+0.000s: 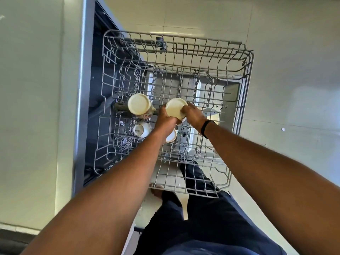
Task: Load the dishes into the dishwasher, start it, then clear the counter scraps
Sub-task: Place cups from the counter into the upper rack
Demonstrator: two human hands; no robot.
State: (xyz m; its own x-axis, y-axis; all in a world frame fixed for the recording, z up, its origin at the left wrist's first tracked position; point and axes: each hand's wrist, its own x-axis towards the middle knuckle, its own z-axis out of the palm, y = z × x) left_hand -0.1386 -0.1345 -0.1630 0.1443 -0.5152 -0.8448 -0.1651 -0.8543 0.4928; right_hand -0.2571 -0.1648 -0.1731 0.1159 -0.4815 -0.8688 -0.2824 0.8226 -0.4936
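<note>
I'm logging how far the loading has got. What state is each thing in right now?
Dishwasher: open.
Upper rack: pulled out, mostly unfilled.
Held cup: upside down, gripped by both hands above the rack wires.
Left hand: grip closed on the held cup.
Right hand: grip closed on the held cup.
Patterned cup: upside down in the rack.
Small cup: in the rack, base showing.

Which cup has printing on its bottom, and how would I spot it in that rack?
Start at the pulled-out upper rack of the dishwasher and find the cream cup gripped by the left hand and right hand. To its left stands an upturned patterned mug; the small white cup lies just below that, nearer the person. Alone among its neighbours, it shows dark lettering on its base.
</note>
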